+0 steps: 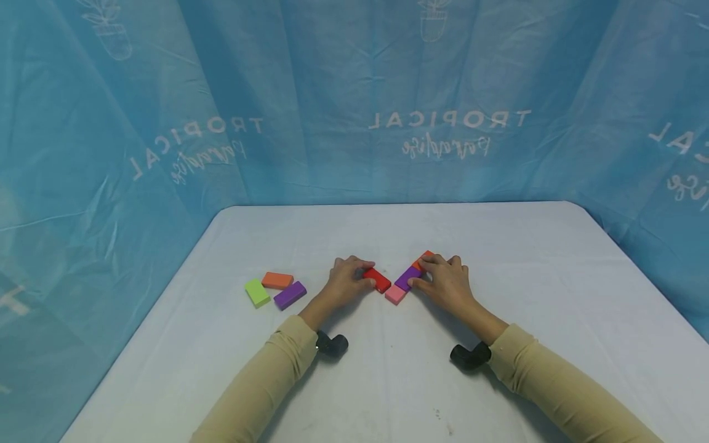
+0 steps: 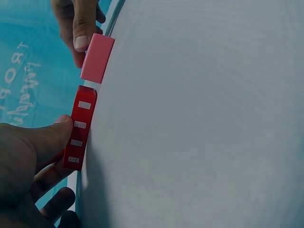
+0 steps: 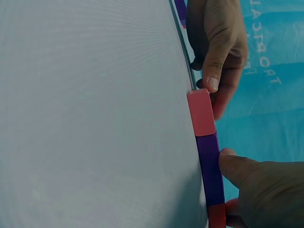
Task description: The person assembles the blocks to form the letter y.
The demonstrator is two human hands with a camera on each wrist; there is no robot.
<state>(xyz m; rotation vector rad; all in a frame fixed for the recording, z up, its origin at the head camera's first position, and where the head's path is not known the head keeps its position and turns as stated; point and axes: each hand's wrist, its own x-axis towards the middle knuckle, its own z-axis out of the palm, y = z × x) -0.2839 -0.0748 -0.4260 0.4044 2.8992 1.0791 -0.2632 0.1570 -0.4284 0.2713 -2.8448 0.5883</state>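
My left hand (image 1: 349, 282) pinches a red block (image 1: 379, 280) between thumb and fingers; in the left wrist view its near side carries several small pale rectangles. A pink block (image 1: 395, 295) lies close to the red block's near end, with a narrow gap showing in the left wrist view. The pink block meets a purple block (image 1: 407, 278), and an orange block (image 1: 425, 255) continues that slanting row away from me. My right hand (image 1: 447, 283) holds the row, its thumb against the purple block (image 3: 210, 171) and its fingers by the orange one, partly hidden.
On the left of the white table (image 1: 399, 381) lie a lime green block (image 1: 257, 293), another orange block (image 1: 277, 280) and a second purple block (image 1: 290, 295). Dark wrist cameras sit below both wrists. A blue printed curtain (image 1: 354, 166) hangs behind the table.
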